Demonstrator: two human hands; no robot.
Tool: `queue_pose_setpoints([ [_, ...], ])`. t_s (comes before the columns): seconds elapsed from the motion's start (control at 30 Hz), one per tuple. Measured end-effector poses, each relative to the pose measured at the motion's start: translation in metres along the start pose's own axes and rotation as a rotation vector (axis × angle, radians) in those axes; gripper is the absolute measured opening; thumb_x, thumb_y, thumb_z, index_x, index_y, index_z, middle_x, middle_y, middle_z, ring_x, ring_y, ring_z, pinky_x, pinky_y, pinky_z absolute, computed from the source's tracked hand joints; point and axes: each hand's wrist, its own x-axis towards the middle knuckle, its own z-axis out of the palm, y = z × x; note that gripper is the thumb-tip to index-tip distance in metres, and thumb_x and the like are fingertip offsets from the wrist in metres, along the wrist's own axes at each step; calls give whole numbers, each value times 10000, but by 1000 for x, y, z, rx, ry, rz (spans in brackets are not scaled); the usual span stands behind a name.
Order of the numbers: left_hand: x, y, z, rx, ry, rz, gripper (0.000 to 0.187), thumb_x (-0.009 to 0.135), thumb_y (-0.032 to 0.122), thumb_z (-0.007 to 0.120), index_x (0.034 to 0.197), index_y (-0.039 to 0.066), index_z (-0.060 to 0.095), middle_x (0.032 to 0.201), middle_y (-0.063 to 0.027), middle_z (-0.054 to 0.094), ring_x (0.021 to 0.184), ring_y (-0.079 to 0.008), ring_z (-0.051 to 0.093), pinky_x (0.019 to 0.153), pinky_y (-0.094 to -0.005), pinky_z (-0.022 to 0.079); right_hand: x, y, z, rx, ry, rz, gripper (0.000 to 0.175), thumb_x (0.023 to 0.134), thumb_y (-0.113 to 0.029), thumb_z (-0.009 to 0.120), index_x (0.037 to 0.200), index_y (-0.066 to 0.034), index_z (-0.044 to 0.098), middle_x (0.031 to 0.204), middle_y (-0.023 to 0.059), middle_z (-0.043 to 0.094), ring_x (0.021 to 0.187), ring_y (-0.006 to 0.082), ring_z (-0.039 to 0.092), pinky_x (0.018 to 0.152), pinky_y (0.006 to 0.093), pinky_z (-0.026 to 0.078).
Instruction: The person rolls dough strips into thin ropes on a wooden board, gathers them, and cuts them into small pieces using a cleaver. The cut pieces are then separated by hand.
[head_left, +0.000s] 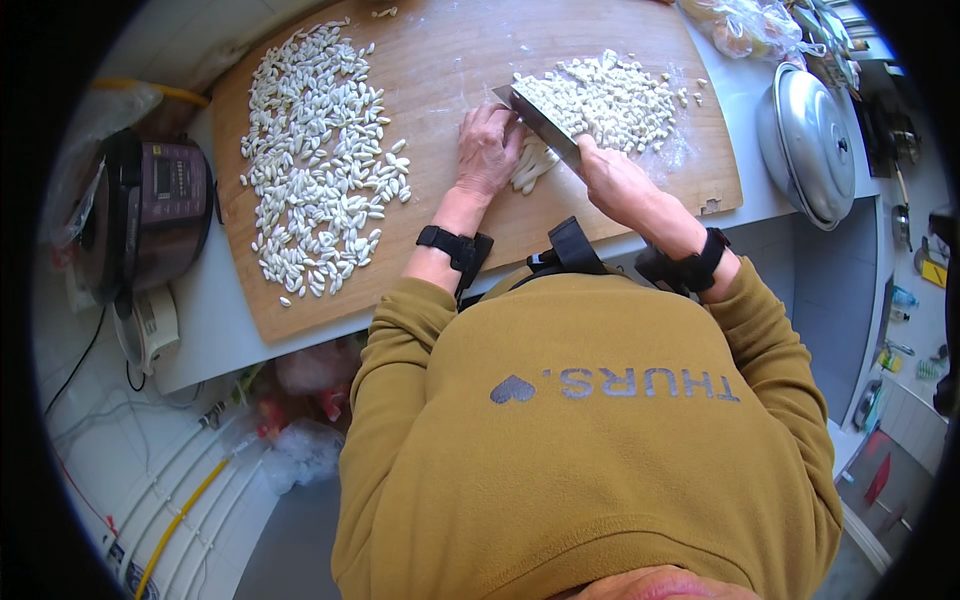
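My right hand (611, 176) grips a cleaver (546, 129) by its handle, its blade slanting up and left over a wooden board (450, 45). Beside the blade's far end, my left hand (490, 146) rests with bent fingers on the board; what lies under the fingers is hidden. Strips of pale dough (534, 163) lie between the two hands, partly beneath the blade. Beyond the cleaver is a pile of small cut dough pieces (619, 105). Many shaped, shell-like dough pieces (315, 150) are spread over the board's left side.
On the left stand an electric pressure cooker (169, 195) and a small white appliance (154, 330). A lidded metal pot (814, 146) sits on the counter at the right, near plastic bags (739, 30). The board's near edge runs close to the body. Flour dusts the board.
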Motion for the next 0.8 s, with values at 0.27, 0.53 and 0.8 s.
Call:
queue_pose_setpoints([
  [0.27,-4,0,-5,-82,6,-44,171,808,93,682,963,24,671,997,-140,637,945,-332,584,838,-411,467,19,-5,12,38,106,78,202,845,26,422,1046,45,443,847,293,642,801,457,637,692,524,495],
  [0.53,-9,1,-4,-56,51,-21,177,788,99,688,950,28,687,1006,-125,644,962,-313,576,860,-392,459,-5,-5,-1,-35,-8,22,160,860,2,427,1015,35,448,786,283,641,759,447,641,656,524,497],
  [0.8,-10,2,-2,-108,3,-52,167,781,92,692,932,21,687,1005,-130,642,954,-323,589,843,-395,477,20,-8,16,-59,54,56,206,844,10,425,1045,49,447,840,284,653,808,438,653,703,512,511],
])
